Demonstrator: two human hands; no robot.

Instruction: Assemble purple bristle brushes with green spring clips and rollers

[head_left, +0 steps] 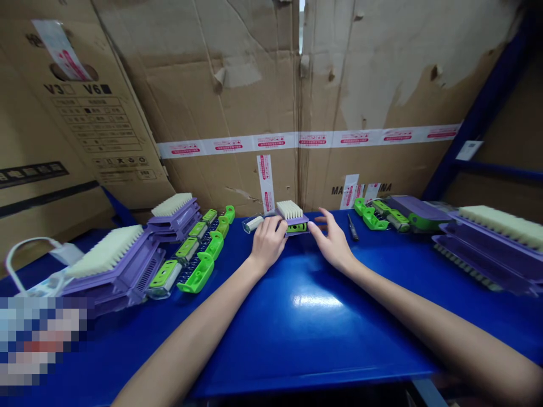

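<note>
A small purple brush (292, 217) with cream bristles and a green part on its side lies on the blue table (297, 316) at the far middle. My left hand (268, 242) rests on its left end, fingers curled over it. My right hand (333, 240) touches its right end with the fingertips, fingers stretched out. A small white-and-clear piece (253, 224) lies just left of the brush, beside my left hand.
Stacked purple brushes (114, 265) and a row of green handles (199, 254) lie at the left. More green parts (379, 215), purple brushes (496, 240) and a screwdriver (353, 227) lie at the right. Cardboard boxes (297, 96) wall the back. A white cable (25, 265) is far left.
</note>
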